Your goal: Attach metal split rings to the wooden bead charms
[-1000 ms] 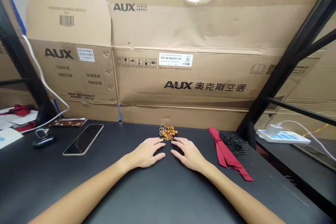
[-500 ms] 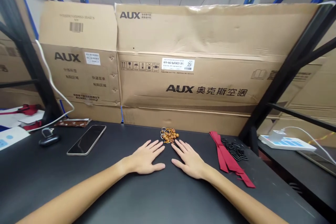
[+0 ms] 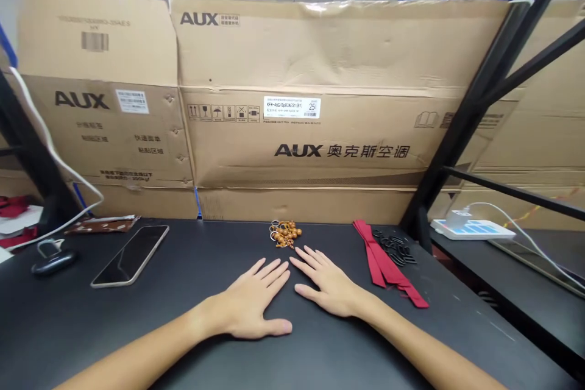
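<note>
Both open: left hand [image 3: 249, 304], right hand [image 3: 328, 285], near beads [image 3: 285, 234].

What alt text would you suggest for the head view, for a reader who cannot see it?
The left hand and right hand lie flat on a black table, just short of a cluster of wooden beads and metal rings. A red ribbon lies right, a smartphone left, AUX cardboard behind.
</note>
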`<state>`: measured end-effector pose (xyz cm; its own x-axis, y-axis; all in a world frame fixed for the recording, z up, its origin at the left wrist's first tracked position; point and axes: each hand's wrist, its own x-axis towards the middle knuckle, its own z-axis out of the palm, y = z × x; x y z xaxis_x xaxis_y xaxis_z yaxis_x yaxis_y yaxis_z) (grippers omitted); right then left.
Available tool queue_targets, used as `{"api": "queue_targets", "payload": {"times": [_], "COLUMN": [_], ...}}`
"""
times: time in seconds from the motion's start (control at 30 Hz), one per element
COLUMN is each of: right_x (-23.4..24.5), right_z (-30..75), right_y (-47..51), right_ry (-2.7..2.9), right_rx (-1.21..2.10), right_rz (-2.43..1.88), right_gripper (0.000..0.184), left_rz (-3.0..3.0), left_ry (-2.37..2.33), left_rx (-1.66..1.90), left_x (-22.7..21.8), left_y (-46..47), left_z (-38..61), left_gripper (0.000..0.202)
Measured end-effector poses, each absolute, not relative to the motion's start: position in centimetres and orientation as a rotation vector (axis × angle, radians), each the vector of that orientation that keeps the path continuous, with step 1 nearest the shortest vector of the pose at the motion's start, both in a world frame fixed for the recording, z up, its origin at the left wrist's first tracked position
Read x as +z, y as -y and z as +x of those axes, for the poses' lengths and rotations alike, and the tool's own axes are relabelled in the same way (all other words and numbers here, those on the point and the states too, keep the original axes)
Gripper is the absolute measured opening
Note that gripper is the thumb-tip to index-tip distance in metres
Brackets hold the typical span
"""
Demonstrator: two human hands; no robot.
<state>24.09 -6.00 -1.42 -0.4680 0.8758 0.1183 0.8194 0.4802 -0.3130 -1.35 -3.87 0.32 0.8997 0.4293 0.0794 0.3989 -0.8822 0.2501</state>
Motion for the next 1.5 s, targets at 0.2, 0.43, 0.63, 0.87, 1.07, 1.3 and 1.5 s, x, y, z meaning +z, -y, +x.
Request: {"api": "queue_targets", "payload": {"times": [0.2, 0.43, 0.63, 0.87, 1.07, 1.3, 1.5], "right_x": [-1.2, -1.2, -1.2, -1.1, -1.4, -1.7, -1.4], "right_z": [24.9, 24.8, 24.9, 24.8, 24.8, 25.0, 24.8], "right_y": [5.4, 5.5, 5.5, 5.6, 5.5, 5.3, 5.5], "right_ry": [2.446, 2.432, 2.441, 2.443, 2.44, 2.444, 2.456], "right_rx": [0.304, 0.277, 0.283, 0.288, 0.281, 0.264, 0.26], "right_rz": [-1.426, -1.463, -1.468, -1.493, -1.476, -1.461, -1.482], "right_gripper": [0.054, 0.056, 0.059, 0.06, 0.058, 0.057, 0.058], "left_rz": [2.832, 2.849, 2.897, 2.908, 2.897, 2.889, 2.892], "left_ry": [-0.655, -0.783, -0.793, -0.791, -0.808, -0.78, -0.777], "left_rx": [0.2, 0.276, 0.19, 0.145, 0.127, 0.222, 0.221], "left_x": [0.6, -0.6, -0.6, -0.6, -0.3, -0.7, -0.5], "left_y": [2.5, 0.1, 0.2, 0.4, 0.7, 0.3, 0.5], "left_z": [-1.7, -2.2, -2.1, -2.0, -1.9, -2.1, -2.2], "left_gripper": [0.076, 0.069, 0.069, 0.069, 0.07, 0.07, 0.069]}}
